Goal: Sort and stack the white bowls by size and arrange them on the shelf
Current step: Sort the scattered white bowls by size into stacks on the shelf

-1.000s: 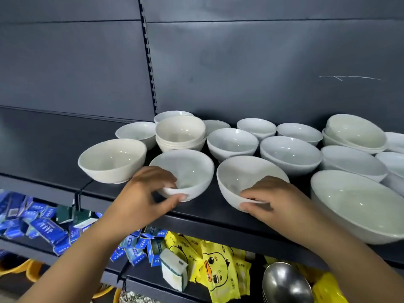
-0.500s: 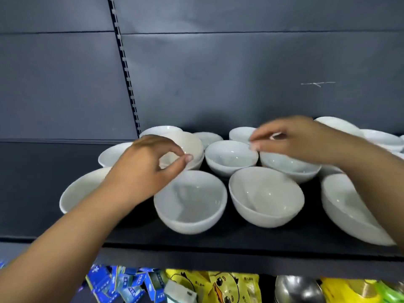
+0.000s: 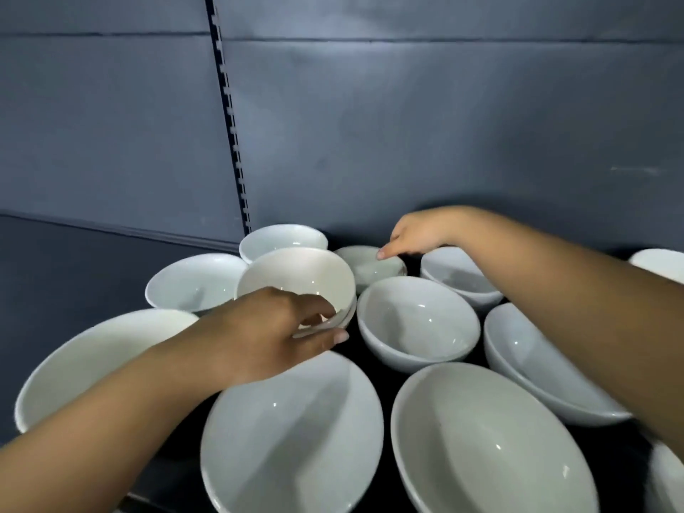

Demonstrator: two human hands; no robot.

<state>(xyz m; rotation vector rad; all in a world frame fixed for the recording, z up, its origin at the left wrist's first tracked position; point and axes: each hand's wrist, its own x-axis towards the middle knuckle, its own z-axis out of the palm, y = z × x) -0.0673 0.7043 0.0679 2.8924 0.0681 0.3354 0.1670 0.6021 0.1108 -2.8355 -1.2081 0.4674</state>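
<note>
Left hand (image 3: 266, 335) in pinch on nested bowl stack (image 3: 296, 275); right hand (image 3: 422, 231), grip unclear, at small bowl (image 3: 374, 272)

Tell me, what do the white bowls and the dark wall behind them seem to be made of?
The bowls: probably glazed ceramic, glossy white; small sharp glints show inside them, though hard plastic could look alike. The wall: likely painted sheet metal, matte dark grey, with faint dents and a slotted upright strip.
</note>
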